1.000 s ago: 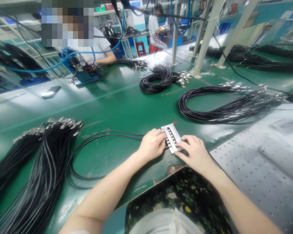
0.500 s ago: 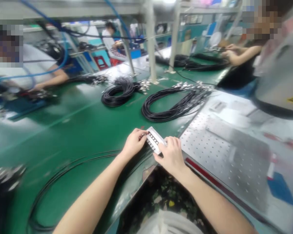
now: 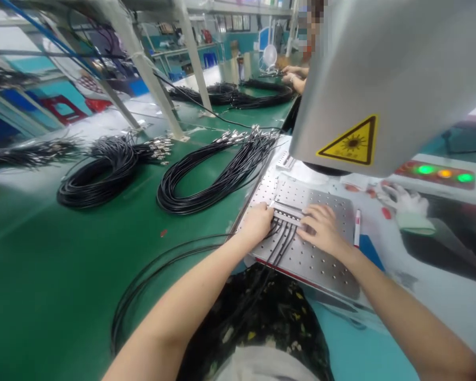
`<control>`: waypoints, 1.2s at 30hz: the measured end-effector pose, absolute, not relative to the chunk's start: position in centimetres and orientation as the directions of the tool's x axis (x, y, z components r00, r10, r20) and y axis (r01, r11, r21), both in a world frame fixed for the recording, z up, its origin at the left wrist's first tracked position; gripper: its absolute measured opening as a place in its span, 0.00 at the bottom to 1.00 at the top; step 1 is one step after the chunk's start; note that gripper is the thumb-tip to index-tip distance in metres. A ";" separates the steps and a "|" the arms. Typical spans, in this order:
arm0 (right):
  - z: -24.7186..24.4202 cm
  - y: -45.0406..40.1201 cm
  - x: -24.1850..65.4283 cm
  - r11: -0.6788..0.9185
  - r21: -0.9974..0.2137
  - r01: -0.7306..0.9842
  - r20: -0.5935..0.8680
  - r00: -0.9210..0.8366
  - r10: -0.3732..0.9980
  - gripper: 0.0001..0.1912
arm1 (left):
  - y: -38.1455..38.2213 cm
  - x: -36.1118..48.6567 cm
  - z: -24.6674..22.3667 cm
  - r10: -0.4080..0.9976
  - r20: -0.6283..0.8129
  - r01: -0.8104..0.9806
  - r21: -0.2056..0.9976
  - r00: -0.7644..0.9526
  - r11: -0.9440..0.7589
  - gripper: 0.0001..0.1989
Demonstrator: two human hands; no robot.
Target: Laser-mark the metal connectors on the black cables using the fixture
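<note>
My left hand (image 3: 258,221) and right hand (image 3: 322,228) grip opposite ends of a silver, slotted, rectangular metal holder (image 3: 287,214) over the grey, perforated metal plate (image 3: 315,264). Thin black cables (image 3: 282,244) run from the holder's near side across the plate's front edge.

Cables (image 3: 285,244) cross the perforated plate (image 3: 317,264) (metal) — black coils (image 3: 111,154) lie on the green bench (image 3: 83,275).

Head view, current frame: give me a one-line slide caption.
Left hand and right hand hold a slotted fixture, black cables trailing from it, over a perforated metal plate.
</note>
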State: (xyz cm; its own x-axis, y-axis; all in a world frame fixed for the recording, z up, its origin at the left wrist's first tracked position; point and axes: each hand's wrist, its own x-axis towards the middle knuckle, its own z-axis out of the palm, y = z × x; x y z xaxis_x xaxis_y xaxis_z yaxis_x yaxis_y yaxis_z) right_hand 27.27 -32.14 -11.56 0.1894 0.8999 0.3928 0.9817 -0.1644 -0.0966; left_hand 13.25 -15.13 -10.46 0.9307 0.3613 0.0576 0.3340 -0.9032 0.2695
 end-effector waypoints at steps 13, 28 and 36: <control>-12.2 -33.9 28.7 -0.237 -0.096 0.967 0.442 0.255 0.860 0.11 | -16.3 13.9 -10.9 0.213 0.087 0.207 0.068 0.973 -0.976 0.10; -10.2 -43.6 34.5 -0.342 0.230 0.911 0.081 0.332 0.940 0.16 | -16.4 13.7 -10.4 0.173 0.038 0.171 0.052 0.984 -0.984 0.10; -6.8 -38.5 33.3 -0.422 -0.349 0.837 0.416 0.542 0.730 0.11 | -16.5 13.7 -10.2 0.191 0.033 0.190 0.048 0.981 -0.981 0.08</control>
